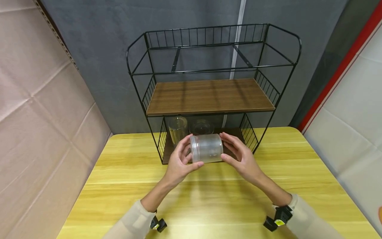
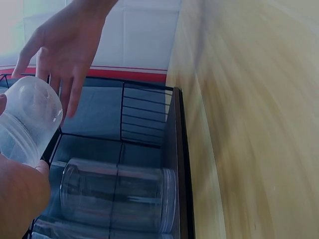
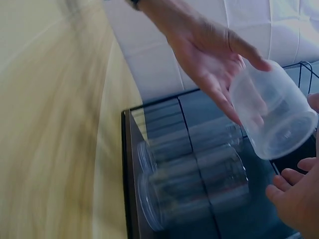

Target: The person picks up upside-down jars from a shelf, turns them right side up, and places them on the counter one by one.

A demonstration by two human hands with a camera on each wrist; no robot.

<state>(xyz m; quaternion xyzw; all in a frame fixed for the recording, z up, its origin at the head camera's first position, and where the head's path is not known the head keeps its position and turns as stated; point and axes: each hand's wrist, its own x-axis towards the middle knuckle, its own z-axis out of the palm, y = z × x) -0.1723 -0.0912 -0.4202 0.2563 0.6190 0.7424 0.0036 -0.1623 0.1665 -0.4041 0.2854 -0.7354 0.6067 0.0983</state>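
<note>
A clear plastic jar [image 1: 207,148] lies sideways in the air before the shelf's lower level, its ridged lid end toward the left. My left hand [image 1: 178,162] holds it at that end, thumb below and fingers around the far side. Close to the jar's base is my right hand [image 1: 243,162], thumb and fingers spread. In the right wrist view, the left hand [image 3: 204,55] grips the jar [image 3: 271,109], while the right hand [image 3: 299,199] has its fingers apart from the wall; contact at the thumb is unclear.
A black wire rack [image 1: 213,69] with a brown wooden shelf [image 1: 209,96] stands at the back of the yellow wood table [image 1: 203,202]. On its lower level are a tall clear jar [image 1: 178,127] and another clear jar [image 1: 201,126]. Grey, white and red panels surround the table.
</note>
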